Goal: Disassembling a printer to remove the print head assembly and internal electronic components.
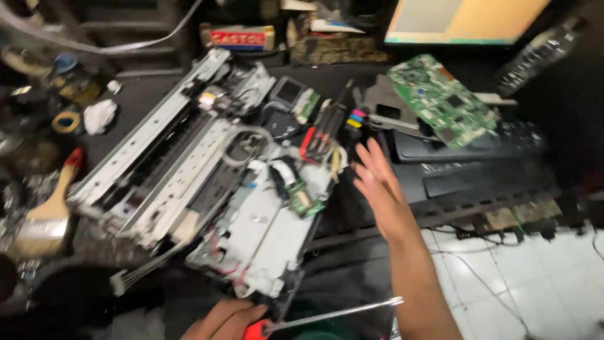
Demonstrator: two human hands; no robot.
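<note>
Screwdriver [327, 315]: you're gripping its red handle in your left hand [226, 322], shaft pointing right.
Right hand [380, 192]: you're holding it open and empty beside the printer [207, 170].

Desk [352, 82]: you have a dark work surface ahead of you.
Centre: a stripped printer chassis [207, 182] lies on it at a slant.
Left: paintbrush [47, 211], tape roll [65, 121], crumpled white cloth [100, 116].
Right: green circuit board [440, 97], tilted on black parts.
Floor [522, 283]: white tiles, cables.

bare forearms [418, 277], no sleeves
</note>
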